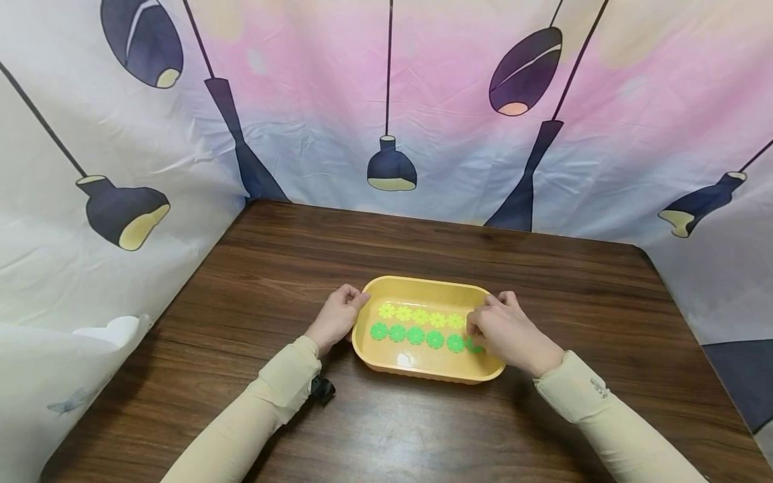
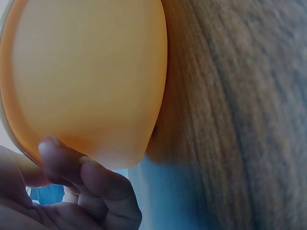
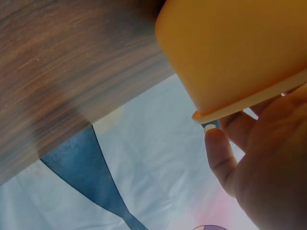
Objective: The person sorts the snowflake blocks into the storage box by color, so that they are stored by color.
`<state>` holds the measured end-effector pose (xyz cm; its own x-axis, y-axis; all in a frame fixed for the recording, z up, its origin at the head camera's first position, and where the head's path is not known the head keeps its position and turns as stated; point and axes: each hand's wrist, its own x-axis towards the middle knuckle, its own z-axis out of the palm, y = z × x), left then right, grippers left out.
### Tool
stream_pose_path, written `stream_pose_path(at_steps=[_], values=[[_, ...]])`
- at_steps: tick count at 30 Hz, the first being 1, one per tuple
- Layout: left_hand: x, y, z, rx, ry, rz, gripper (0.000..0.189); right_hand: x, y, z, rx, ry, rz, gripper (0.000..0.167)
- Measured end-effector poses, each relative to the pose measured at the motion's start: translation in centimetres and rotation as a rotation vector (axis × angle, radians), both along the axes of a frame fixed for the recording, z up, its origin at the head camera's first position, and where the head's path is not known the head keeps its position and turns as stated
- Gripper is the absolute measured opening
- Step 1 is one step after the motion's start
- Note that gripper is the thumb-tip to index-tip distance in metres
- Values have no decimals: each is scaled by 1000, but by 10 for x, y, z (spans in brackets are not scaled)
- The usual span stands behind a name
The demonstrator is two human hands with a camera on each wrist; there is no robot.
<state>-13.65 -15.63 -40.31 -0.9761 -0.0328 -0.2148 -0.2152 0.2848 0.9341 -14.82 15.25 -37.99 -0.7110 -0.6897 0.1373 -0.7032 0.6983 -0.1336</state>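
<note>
A yellow oval plastic basin (image 1: 435, 365) stands on the wooden table. Inside it lie a row of yellow flower-shaped pieces (image 1: 421, 316) and, nearer the front, a row of green flower-shaped pieces (image 1: 415, 335). My left hand (image 1: 335, 318) grips the basin's left rim, thumb over the edge and curled fingers (image 2: 108, 179) against the outer wall. My right hand (image 1: 507, 334) reaches over the right end, fingertips down inside, partly covering the last green piece. One finger (image 3: 219, 155) stays outside the rim in the right wrist view. Whether the right fingertips hold anything is hidden.
The dark wooden table (image 1: 290, 255) extends around the basin. A small black object (image 1: 323, 390) shows beside the left wrist. Cloth printed with hanging lamps (image 1: 392, 164) rises behind the table and along both sides.
</note>
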Motion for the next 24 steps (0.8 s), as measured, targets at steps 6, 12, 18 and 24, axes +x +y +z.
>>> stream_pose_path(at_steps=[6, 12, 18, 24], values=[[0, 0, 0, -2, -7, 2, 24, -1, 1, -1, -25, 0, -1, 24], [1, 0, 1, -5, 0, -1, 24, -1, 8, 7, -118, 4, -7, 21], [1, 0, 1, -6, -1, -1, 25, 3, 22, 24, -196, 67, -26, 22], [1, 0, 0, -2, 2, -1, 25, 7, 44, 37, -282, 105, -86, 23]])
